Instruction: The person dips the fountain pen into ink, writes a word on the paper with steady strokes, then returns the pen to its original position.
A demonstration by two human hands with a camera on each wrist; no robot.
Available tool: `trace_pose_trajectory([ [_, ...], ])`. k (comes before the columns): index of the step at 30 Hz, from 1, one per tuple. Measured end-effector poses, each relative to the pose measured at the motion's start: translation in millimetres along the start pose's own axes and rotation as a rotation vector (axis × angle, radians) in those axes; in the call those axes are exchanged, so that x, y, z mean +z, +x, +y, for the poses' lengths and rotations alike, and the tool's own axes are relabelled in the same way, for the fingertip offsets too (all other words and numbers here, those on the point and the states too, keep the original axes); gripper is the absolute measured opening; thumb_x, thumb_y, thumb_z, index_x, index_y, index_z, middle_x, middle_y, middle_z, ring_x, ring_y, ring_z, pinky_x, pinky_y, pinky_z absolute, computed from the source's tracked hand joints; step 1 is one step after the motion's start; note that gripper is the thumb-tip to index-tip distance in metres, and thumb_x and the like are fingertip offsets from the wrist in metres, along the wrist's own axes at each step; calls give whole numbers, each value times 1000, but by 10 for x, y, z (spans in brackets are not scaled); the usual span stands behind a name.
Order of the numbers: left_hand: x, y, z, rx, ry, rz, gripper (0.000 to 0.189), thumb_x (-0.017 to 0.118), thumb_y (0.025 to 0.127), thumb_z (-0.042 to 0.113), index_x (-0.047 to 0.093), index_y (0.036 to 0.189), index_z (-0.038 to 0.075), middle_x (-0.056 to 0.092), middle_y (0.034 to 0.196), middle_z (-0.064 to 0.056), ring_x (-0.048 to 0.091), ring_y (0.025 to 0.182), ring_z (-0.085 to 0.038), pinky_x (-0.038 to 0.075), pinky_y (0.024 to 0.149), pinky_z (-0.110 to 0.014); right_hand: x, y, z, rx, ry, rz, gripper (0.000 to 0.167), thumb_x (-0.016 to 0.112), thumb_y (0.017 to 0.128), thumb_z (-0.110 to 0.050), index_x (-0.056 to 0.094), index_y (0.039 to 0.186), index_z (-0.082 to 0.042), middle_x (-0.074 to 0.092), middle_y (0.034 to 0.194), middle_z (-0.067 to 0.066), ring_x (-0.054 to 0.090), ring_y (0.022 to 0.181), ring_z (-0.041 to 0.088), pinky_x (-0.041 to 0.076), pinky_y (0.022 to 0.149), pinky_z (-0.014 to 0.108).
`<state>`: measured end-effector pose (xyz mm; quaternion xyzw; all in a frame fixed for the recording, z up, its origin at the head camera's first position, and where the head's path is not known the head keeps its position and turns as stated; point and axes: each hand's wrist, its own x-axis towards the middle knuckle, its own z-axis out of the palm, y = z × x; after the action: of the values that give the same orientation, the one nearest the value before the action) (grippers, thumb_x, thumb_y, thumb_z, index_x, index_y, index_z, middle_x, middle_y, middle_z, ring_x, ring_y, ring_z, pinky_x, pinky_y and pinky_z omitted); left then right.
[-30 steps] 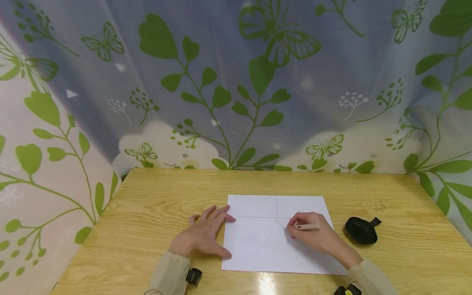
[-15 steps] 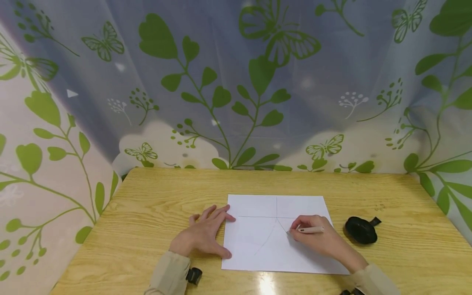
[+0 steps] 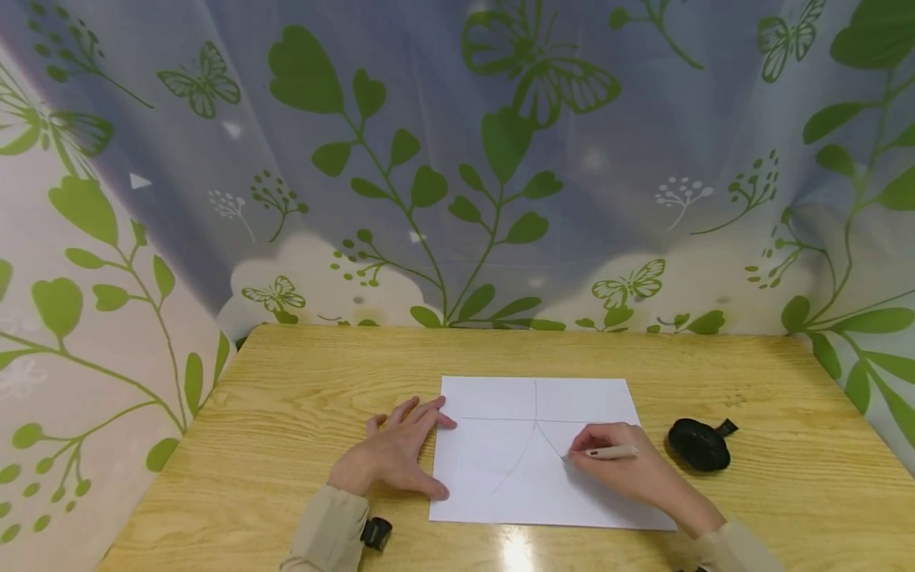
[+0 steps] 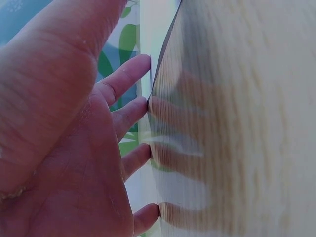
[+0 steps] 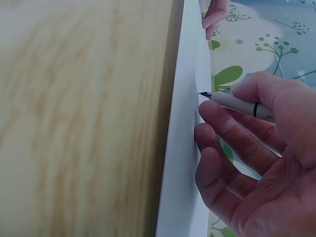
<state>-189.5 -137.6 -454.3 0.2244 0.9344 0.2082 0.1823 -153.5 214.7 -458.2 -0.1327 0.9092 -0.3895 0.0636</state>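
A white sheet of paper point(image 3: 500, 469) lies on the wooden table, bearing a thin cross of lines and two strokes that spread downward from near its centre. My right hand point(image 3: 625, 465) pinches a white pen point(image 5: 237, 104) between thumb and fingers. In the right wrist view the pen's dark tip meets the paper, and the other fingers curl loosely beneath. My left hand point(image 3: 393, 453) rests with fingers spread at the paper's left edge, thumb and fingertips over its border. In the left wrist view its fingertips point(image 4: 137, 109) touch down along the sheet's edge and the table.
A small black dish-like object point(image 3: 699, 445) with a short tab sits right of the paper on the wooden table point(image 3: 300, 381). A curtain point(image 3: 457, 159) with green leaves and butterflies hangs behind the table and along its sides. A black strap piece point(image 3: 376, 534) shows at the left wrist.
My right hand has slid right and slightly down with the pen, and the right-hand slanting stroke has grown longer. The left hand has stayed in place.
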Motion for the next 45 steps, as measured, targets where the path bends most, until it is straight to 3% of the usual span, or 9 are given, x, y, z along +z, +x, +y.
trace_pose_trajectory([
  [13,2,0,-11,12,-6,1,83,90,66,53,50,136,32,23,171,5,16,157,-40,17,110,-78,-25,-102,17,27,25,-33,6,75,91,-24,75,86,-20,75,90,-8,61,81,-3,52,70,19],
  [29,-4,-3,-15,17,-19,-1,83,90,67,53,50,136,32,23,172,5,15,157,-40,17,110,-78,-45,-228,66,-4,23,-38,5,75,91,-24,74,87,-22,74,90,-11,63,86,-4,52,73,20],
  [45,-17,-8,-19,20,-37,-10,82,90,68,52,50,136,31,22,172,4,14,158,-40,16,110,-78,-60,-297,84,-12,21,-34,6,76,91,-25,74,86,-22,73,88,-12,61,82,-5,50,70,19],
])
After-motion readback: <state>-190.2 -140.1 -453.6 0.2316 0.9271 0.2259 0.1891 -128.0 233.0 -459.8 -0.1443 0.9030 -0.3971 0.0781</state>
